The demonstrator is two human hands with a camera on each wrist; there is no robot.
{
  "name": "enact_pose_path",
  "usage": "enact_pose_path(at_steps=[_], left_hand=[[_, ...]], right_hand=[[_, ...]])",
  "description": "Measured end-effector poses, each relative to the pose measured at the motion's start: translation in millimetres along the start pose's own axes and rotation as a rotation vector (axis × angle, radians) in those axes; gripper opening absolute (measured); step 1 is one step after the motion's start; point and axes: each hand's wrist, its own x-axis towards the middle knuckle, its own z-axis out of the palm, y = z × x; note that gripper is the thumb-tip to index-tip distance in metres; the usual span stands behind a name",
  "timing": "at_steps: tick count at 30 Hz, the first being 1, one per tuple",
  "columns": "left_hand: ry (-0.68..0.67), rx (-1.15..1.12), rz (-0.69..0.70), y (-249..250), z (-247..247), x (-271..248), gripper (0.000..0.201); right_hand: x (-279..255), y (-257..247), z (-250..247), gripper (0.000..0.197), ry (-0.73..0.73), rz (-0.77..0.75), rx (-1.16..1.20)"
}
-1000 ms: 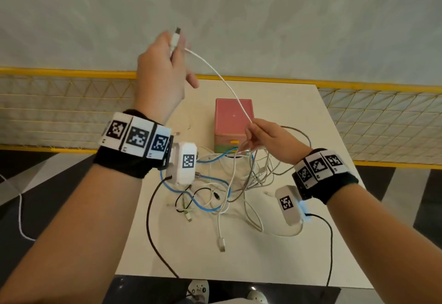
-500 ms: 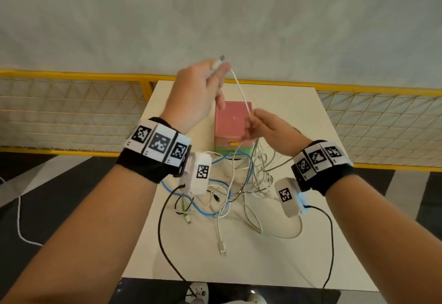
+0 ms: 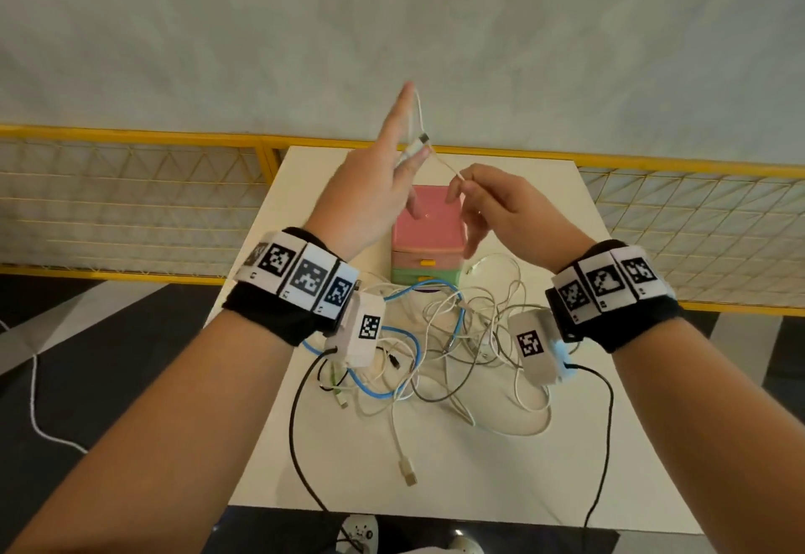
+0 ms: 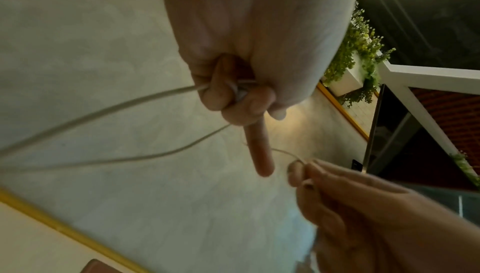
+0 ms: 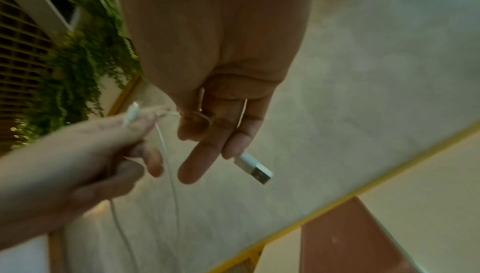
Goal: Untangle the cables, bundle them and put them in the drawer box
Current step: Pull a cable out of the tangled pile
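Observation:
My left hand [image 3: 374,196] is raised over the pink-topped drawer box [image 3: 429,226] with one finger straight up. Its other fingers pinch the plug end [image 3: 421,141] of a thin white cable [image 3: 444,165]. My right hand [image 3: 501,213] is close beside it and pinches the same cable between thumb and forefinger. In the left wrist view, cable strands [image 4: 103,113] run out of my curled left fingers [image 4: 233,101]. In the right wrist view, a white USB plug [image 5: 254,168] sticks out beside my right fingers [image 5: 233,140]. A tangle of white, grey, blue and black cables [image 3: 457,335] lies in front of the box.
The white table [image 3: 501,466] is small, with dark floor on both sides and at its near edge. A yellow rail with mesh [image 3: 130,135] runs behind it, below a pale wall. Black sensor leads hang from both wrists over the table.
My left hand has come down and to the right with the plug until it is next to the right hand. The right hand rose slightly. The taut cable span between them has become short.

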Motion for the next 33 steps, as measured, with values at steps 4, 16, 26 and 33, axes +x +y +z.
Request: enact_pose_path(at_steps=[4, 16, 26, 33], left_hand=[[0.240, -0.260, -0.009, -3.2, -9.5, -1.3, 0.072], [-0.145, -0.466, 0.034, 54.6, -21.5, -22.9, 0.043], [-0.201, -0.314, 0.093, 90.0, -10.1, -45.4, 0.046], [-0.035, -0.446, 0.090, 88.0, -28.5, -47.7, 0.041]], right_hand=[[-29.7, -23.6, -12.9, 0.019, -0.119, 0.039, -0.234], [-87.2, -68.7, -21.7, 0.032, -0.192, -0.012, -0.348], [-77.2, -63.0, 24.6, 0.021, -0.227, -0.175, 0.045], [-76.7, -36.5, 27.7, 0.024, -0.198, -0.040, -0.084]])
